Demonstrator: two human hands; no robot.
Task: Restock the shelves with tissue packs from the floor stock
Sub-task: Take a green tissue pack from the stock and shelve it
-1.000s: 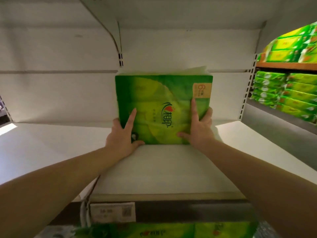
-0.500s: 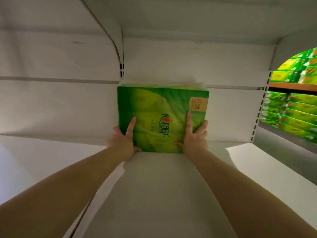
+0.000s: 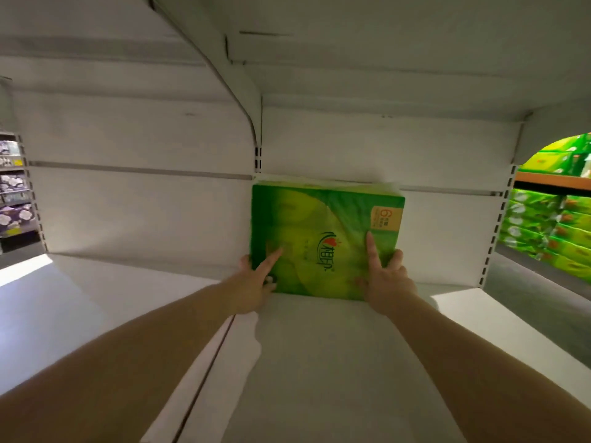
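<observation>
White shelf board (image 3: 319,362) runs out from under your forearms, bare all the way across, with a seam between two panels on your left. Farther in, your left hand (image 3: 252,286) grips the lower left corner of the green tissue pack (image 3: 323,241), forefinger laid straight up its face and the other fingers wrapped round the edge. Your right hand (image 3: 388,282) mirrors it on the lower right corner. The pack stands upright on the board, deep in the bay, its back at or very near the rear panel (image 3: 144,203); you cannot tell whether they touch. By the look of it, this is the only pack on this shelf, so most of the restocking lies ahead. Beyond, to your right, a neighbouring rack (image 3: 553,225) is stacked with similar green packs.
</observation>
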